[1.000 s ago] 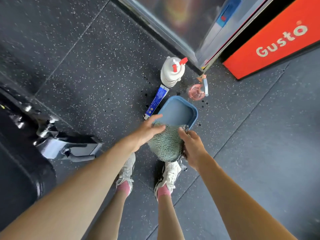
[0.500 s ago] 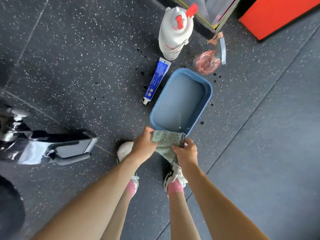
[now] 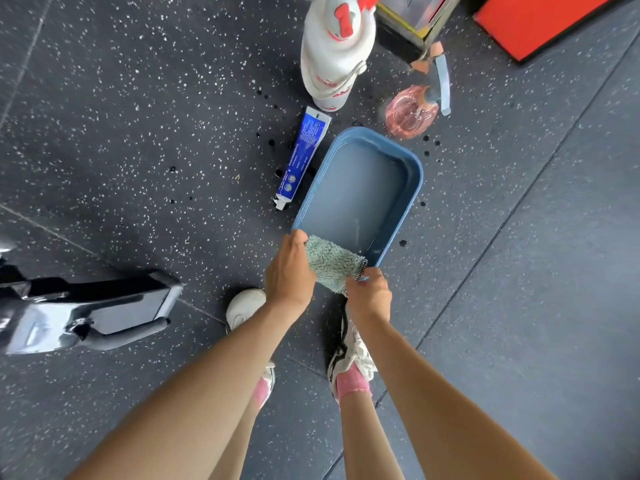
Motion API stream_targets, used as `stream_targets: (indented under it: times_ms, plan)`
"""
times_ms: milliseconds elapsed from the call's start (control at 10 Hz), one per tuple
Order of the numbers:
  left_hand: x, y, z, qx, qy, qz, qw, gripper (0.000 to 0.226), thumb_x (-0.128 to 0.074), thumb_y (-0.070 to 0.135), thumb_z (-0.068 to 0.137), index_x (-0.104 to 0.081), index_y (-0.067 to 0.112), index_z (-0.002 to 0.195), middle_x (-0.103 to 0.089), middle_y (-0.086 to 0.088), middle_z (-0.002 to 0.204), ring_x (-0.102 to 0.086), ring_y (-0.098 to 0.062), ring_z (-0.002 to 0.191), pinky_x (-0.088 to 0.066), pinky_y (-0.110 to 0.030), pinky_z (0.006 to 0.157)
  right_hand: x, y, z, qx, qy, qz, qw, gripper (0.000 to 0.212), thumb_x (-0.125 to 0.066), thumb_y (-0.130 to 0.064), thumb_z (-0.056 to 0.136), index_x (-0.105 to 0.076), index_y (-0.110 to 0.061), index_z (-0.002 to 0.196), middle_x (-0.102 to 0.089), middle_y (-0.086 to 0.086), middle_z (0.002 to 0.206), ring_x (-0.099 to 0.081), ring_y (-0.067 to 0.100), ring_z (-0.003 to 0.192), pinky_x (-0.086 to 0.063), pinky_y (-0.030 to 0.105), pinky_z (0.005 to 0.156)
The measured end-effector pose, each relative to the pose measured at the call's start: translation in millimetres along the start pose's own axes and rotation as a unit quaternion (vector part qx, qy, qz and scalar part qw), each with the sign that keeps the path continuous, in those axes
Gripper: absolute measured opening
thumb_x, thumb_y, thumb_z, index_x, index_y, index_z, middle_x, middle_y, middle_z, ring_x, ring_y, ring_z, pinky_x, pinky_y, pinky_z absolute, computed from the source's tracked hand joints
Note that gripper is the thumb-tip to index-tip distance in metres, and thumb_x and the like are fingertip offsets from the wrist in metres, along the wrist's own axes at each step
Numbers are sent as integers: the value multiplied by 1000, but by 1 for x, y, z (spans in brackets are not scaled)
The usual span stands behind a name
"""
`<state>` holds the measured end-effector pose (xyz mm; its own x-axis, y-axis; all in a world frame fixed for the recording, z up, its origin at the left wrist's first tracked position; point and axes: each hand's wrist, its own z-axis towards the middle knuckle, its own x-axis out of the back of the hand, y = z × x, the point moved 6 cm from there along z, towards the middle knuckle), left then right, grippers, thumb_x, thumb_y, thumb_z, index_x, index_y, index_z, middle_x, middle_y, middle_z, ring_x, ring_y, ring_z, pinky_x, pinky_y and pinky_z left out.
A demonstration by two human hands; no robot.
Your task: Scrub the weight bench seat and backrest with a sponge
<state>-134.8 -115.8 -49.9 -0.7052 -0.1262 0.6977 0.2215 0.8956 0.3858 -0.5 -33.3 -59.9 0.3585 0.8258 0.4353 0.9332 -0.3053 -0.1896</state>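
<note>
The left hand (image 3: pixel 289 275) and right hand (image 3: pixel 369 294) each grasp one end of the rolled green sponge (image 3: pixel 329 263), fingers curled round it, above the near end of the blue basin (image 3: pixel 414 188). A blue tube (image 3: pixel 303 157) lies just left of the basin. A white bottle (image 3: pixel 334 60) stands at the far side.

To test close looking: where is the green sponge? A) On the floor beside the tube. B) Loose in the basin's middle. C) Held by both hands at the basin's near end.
C: left hand and right hand each grip an end of the sponge by the basin.
</note>
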Motion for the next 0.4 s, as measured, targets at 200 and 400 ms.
stream_targets:
  times_ms: [200, 400]
  plan:
    - [4, 1, 0, -40, 4, 49, 998, 31, -48, -10, 87, -48, 9, 111, -56, -6, 110, -56, -19, 80, -50, -33, 64, -3, 2, -2, -25, 21, 28, 999, 33, -54, -14, 95, -40, -15, 125, -49, 0, 82, -50, 21, 73, -40, 30, 62]
    - [7, 0, -5, -36, 6, 58, 998, 33, -52, -10, 84, -49, 8, 112, -54, -8, 114, -57, -22, 91, -53, -36, 71, -1, 3, -15, -24, 25, 27, 999, 33, -55, -8, 91, -41, -14, 121, -49, -1, 82, -56, 28, 85, -52, 40, 80]
